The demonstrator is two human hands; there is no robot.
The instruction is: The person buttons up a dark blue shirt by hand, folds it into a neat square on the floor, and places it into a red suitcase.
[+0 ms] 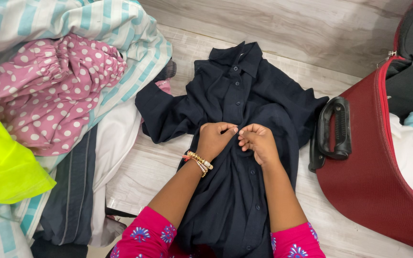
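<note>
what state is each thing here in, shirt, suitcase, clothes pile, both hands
navy shirt: laid flat on the floor, front up, collar away from the person, sleeves bunched at the sides
left hand: pinching the shirt's button strip at mid-chest
right hand: pinching the same strip, touching the left hand
red suitcase: open, folded clothes inside
black handle: lying flat against the suitcase side
pink dotted garment: crumpled on top of the pile
striped cloth: unfolded, rumpled

Your left hand [214, 138] and right hand [259, 142] meet at the button placket of a dark navy button-up shirt [244, 100] spread flat on the pale wood-grain floor [288, 28], fingertips pinching the fabric. A gold beaded bracelet [199, 162] circles your left wrist. To your right lies an open red fabric suitcase [364, 177]; to your left, a pink polka-dot garment [48, 91] tops a clothes pile.
</note>
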